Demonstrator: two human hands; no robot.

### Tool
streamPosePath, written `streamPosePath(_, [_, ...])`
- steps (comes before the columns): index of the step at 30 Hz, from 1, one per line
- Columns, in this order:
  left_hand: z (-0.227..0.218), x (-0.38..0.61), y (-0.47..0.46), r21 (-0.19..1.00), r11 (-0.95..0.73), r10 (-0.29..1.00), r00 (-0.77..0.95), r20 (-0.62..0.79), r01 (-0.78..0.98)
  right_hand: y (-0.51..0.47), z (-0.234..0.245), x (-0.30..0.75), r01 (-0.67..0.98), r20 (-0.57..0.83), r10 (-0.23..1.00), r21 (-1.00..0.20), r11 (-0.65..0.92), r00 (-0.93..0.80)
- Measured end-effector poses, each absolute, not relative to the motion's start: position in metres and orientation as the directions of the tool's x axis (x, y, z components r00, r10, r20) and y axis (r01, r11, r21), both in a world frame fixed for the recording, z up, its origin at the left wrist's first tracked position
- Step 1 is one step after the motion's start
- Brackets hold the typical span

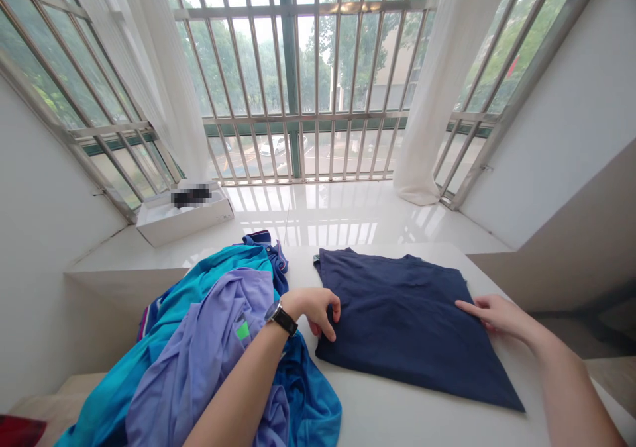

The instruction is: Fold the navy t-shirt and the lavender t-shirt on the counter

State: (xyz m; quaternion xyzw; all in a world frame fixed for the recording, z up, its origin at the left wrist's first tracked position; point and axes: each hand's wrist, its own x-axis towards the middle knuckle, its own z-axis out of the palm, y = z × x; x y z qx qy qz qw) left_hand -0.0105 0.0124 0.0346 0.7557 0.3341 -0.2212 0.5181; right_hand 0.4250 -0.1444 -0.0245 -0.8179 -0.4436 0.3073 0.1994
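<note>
A folded navy blue T-shirt [405, 321] lies flat on the white table [412, 420]. My left hand [315, 309], with a dark wristwatch on the wrist, rests at the shirt's left edge; its fingers curl down onto the fabric. My right hand [491, 313] lies on the shirt's right edge with fingers stretched flat and pointing left. Neither hand lifts the shirt.
A heap of teal, blue and purple garments [209, 354] lies to the left under my left forearm. A white box [183, 212] sits on the glossy window sill [322, 218] behind. Barred windows and white curtains [437, 89] stand beyond. White walls close in on both sides.
</note>
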Motion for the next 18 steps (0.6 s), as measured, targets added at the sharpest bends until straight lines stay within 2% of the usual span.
streamPosePath(6, [0.042, -0.018, 0.014, 0.679, -0.260, 0.154, 0.724, -0.673, 0.687, -0.149, -0.004, 0.410, 0.489, -0.466, 0.768, -0.593, -0.640, 0.439])
streamPosePath(10, [0.044, -0.022, 0.017, 0.623, -0.173, 0.161, 0.646, -0.746, 0.762, -0.150, -0.004, 0.413, 0.482, -0.503, 0.753, -0.578, -0.658, 0.424])
streamPosePath(13, [0.043, -0.021, 0.017, 0.555, -0.153, 0.223, 0.576, -0.786, 0.817, -0.149, -0.012, 0.419, 0.535, -0.456, 0.794, -0.586, -0.608, 0.403])
streamPosePath(18, [0.042, -0.016, 0.010, 0.490, -0.206, 0.270, 0.530, -0.803, 0.847, -0.143, -0.017, 0.421, 0.663, -0.279, 0.866, -0.559, -0.498, 0.416])
